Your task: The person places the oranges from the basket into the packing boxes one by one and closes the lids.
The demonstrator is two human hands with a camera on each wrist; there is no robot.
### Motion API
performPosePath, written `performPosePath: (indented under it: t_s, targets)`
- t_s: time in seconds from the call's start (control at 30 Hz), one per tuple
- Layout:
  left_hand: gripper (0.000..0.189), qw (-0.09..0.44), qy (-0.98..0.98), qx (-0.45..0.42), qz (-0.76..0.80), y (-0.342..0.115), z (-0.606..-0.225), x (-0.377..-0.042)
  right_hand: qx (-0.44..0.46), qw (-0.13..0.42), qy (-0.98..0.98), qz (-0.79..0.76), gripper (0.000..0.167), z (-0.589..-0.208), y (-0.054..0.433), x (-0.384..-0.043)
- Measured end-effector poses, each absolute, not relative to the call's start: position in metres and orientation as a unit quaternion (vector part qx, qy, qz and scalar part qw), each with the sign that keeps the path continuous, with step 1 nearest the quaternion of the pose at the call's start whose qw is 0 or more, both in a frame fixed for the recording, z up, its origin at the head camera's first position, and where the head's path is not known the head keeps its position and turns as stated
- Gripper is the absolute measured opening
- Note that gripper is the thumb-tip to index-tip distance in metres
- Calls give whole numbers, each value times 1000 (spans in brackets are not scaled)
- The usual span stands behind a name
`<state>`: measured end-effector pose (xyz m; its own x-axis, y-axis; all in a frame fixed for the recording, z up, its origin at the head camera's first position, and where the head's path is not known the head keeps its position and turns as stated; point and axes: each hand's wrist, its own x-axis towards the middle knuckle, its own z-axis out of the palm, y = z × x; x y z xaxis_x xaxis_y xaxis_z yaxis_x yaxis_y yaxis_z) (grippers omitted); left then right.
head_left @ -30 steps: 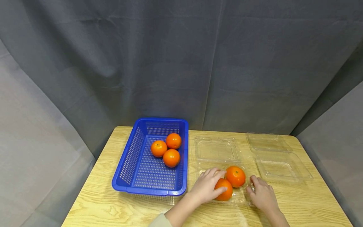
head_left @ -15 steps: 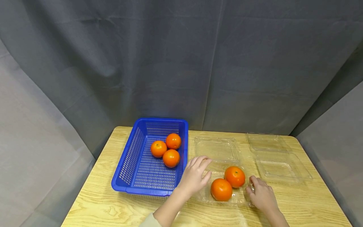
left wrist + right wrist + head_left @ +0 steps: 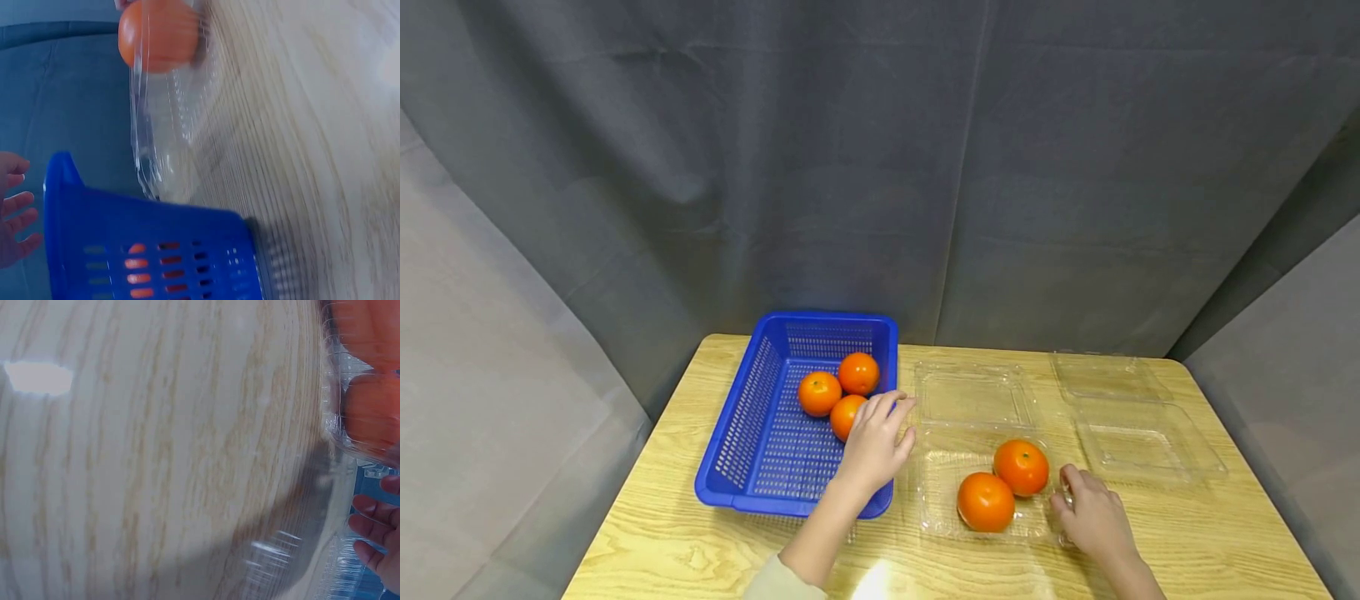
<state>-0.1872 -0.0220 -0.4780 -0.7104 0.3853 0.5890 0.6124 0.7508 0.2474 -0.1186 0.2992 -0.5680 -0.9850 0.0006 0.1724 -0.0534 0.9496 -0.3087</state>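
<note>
My left hand (image 3: 872, 442) is over the right rim of the blue plastic basket (image 3: 715, 483), its fingers loosely bent and holding nothing. Three oranges (image 3: 820, 392) lie in that basket; the nearest is partly covered by the left fingers. In the left wrist view, the hand (image 3: 15, 212) appears beside the basket's upper edge. An opened clear plastic clamshell box (image 3: 936, 500) has two oranges (image 3: 986, 502) in its near half. At the box's right edge, my right hand (image 3: 1097, 512) pinches the plastic between thumb and fingers. The right wrist view shows those fingers (image 3: 375, 519) just beside the box.
A second opened clear clamshell box (image 3: 1138, 442) lies on the right part of the wooden table (image 3: 647, 533). Behind the table's far edge hangs a grey curtain (image 3: 850, 167). Pale panels (image 3: 497, 375) stand at either side.
The left hand has let go of the near orange in the box and moved left to the basket. That orange has shifted slightly left. The right hand has stayed put.
</note>
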Motion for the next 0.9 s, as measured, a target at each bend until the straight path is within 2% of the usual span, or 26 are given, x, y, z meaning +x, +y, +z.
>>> performPosePath:
  t_s: [0.23, 0.5, 0.9]
  targets:
    - [36, 220, -924, -241, -197, -38, -480, -201, 12, 84, -983, 160, 17, -568, 299, -118]
    - [39, 205, -932, -225, -195, -51, -488, -211, 16, 87, -983, 159, 17, -567, 299, -118]
    - [57, 84, -963, -200, -159, -64, -500, -222, 16, 86, -983, 163, 18, -566, 298, -118]
